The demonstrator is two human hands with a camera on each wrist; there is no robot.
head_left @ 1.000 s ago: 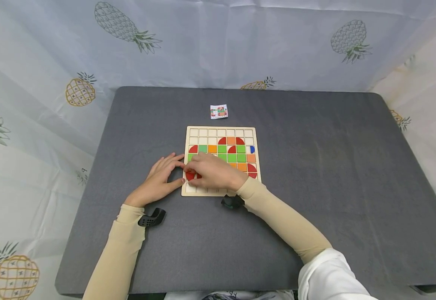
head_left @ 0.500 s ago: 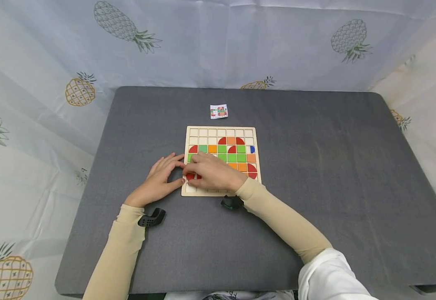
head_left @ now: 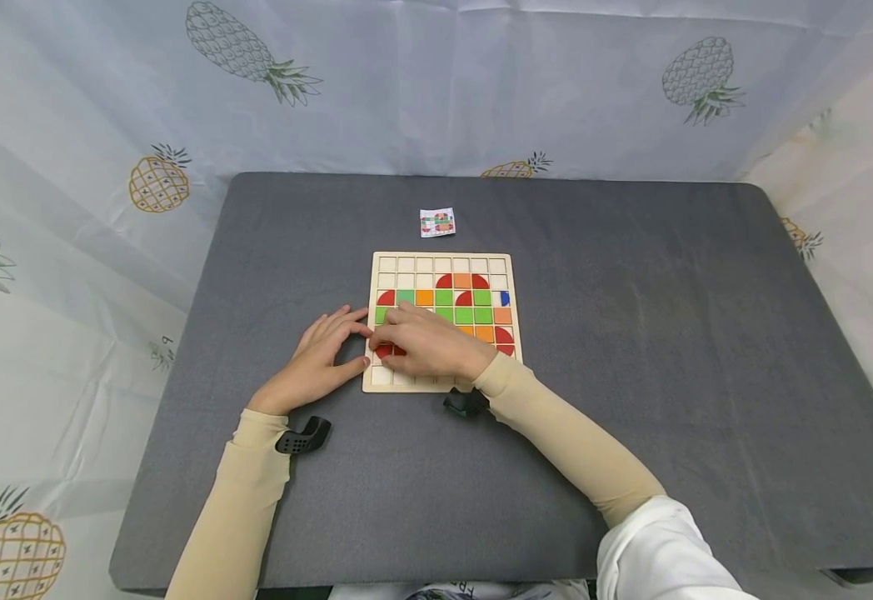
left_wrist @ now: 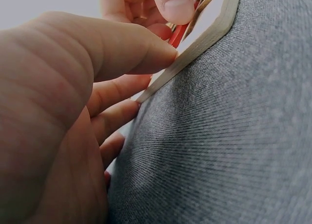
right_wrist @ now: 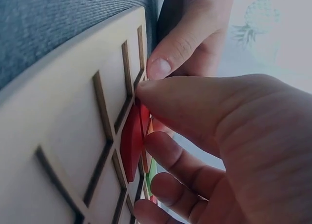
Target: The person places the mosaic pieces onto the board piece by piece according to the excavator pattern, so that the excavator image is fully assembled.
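A light wooden grid board [head_left: 442, 253] lies on the table, holding red, green, orange and blue pieces in its cells. My left hand [head_left: 319, 358] lies flat along the board's left edge, fingers spread. In the left wrist view its thumb [left_wrist: 161, 55] presses the board's side. My right hand [head_left: 436, 346] reaches over the lower left of the board. Its thumb and index finger pinch a red curved-edge piece [left_wrist: 177, 36] over the left end of a lower row. Another red piece [right_wrist: 129, 143] shows beside the fingertips in the right wrist view. The right palm hides several cells.
A small printed card [head_left: 437, 222] with a coloured grid pattern lies beyond the board. The dark grey table [head_left: 669, 350] extends widely to both sides. A white curtain [head_left: 421, 92] with pineapple prints hangs behind the table's far edge.
The right fingertips have shifted very slightly right and away from the body over the red pieces at the lower left. The left hand stays at the board's edge.
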